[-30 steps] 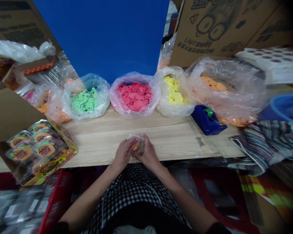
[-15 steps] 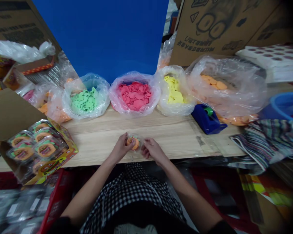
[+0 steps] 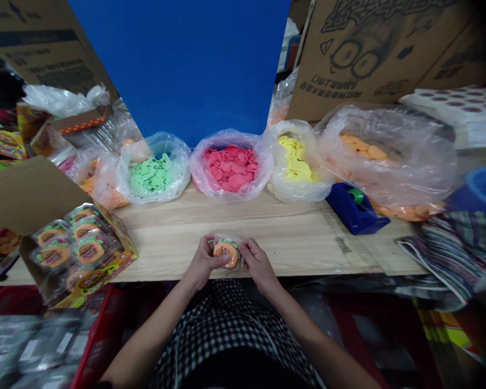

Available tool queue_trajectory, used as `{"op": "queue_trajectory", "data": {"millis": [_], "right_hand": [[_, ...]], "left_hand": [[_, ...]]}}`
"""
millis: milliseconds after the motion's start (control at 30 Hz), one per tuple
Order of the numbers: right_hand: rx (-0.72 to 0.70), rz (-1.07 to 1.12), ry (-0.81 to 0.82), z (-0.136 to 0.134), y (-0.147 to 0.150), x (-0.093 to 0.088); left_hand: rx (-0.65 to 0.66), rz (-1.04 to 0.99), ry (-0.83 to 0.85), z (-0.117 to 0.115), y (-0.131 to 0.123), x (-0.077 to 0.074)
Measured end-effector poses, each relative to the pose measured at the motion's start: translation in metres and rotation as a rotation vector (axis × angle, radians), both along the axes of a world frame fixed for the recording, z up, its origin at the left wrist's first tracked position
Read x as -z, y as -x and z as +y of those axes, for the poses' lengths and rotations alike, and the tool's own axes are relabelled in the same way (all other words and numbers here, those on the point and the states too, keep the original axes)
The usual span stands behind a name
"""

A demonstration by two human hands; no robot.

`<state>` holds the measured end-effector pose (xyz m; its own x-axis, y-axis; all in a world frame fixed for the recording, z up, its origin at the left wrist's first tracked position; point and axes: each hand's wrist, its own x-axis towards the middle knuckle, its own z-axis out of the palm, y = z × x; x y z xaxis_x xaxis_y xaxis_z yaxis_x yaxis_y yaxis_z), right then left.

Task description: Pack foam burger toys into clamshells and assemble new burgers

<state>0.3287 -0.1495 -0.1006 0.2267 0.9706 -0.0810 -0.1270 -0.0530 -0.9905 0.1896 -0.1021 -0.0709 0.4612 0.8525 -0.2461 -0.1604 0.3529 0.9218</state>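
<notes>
Left hand (image 3: 204, 263): curled, gripping a clear plastic pack (image 3: 228, 252) over the wooden workbench (image 3: 291, 248). Right hand (image 3: 259, 265): half open, fingers (image 3: 249, 249) on the pack's edge. Pack: likely light, thin-walled, slippery; best held by its rim. Nearby, not in the way: blister packs (image 3: 89, 251) in an open carton (image 3: 121, 262); blue tape dispenser (image 3: 350, 212).
</notes>
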Motion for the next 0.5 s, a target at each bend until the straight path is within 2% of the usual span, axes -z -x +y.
{"op": "queue_trajectory", "data": {"millis": [67,167,333,433,500], "right_hand": [[-0.027,-0.011,-0.01,-0.002,-0.001,-0.001],[-0.137,-0.087,-0.038,-0.003,-0.008,-0.005],[-0.346,-0.557,-0.215,0.005,-0.025,-0.036],[-0.502,-0.655,-0.265,0.01,-0.027,-0.052],[-0.587,-0.649,-0.277,0.01,-0.025,-0.055]], "left_hand": [[0.008,0.008,0.01,-0.002,0.002,-0.005],[0.029,0.058,-0.019,-0.003,0.006,-0.012],[0.155,0.231,-0.17,-0.006,0.011,-0.025],[0.262,0.294,-0.271,-0.01,0.012,-0.029],[0.319,0.309,-0.307,-0.014,0.013,-0.028]]}}
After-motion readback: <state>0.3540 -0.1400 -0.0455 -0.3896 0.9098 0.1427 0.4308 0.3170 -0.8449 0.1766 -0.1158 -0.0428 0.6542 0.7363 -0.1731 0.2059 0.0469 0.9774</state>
